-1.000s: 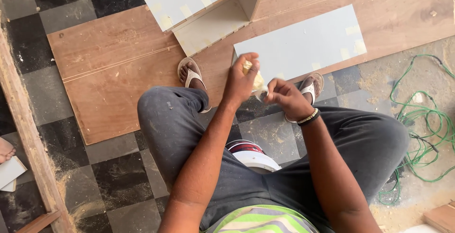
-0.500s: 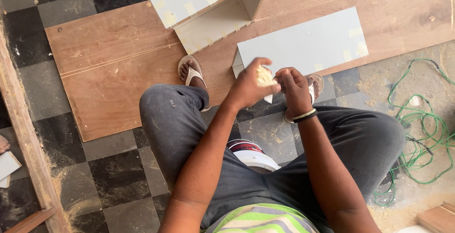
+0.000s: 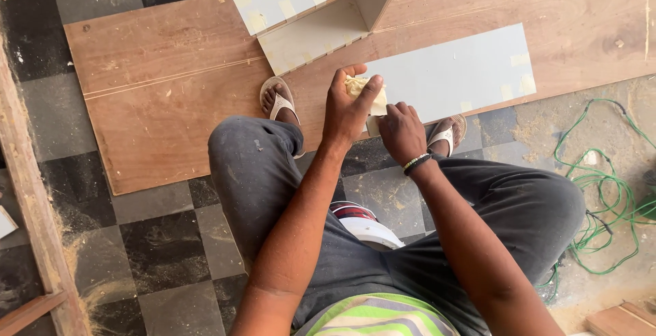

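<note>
The left hand [image 3: 350,109] is clenched around a pale yellow wad [image 3: 361,88] (cloth or paper; which cannot be told), with the thumb on one side and the fingers wrapped over the other. The wad sits at the near left corner of a grey panel [image 3: 454,76], touching the panel's edge. The right hand [image 3: 402,131] lies just beside the left, fingers curled down over the same corner of the panel; whether it grips the edge or only presses on it cannot be told. A beaded band [image 3: 417,164] circles the right wrist.

The grey panel lies flat on a large brown plywood sheet [image 3: 171,90], which rests on a floor [image 3: 157,247] of black and grey checkered tiles dusted with sawdust. A second grey piece [image 3: 311,8], box-shaped with pale tape patches, stands on the plywood beyond the hands. The person's sandalled feet [image 3: 279,100] rest at the plywood's near edge. A green cable [image 3: 601,192] is coiled on the floor to the right. A wooden beam [image 3: 34,206] runs along the left.

The panel's long axis runs left to right, rising slightly toward the right. Its left end points at the hands.
</note>
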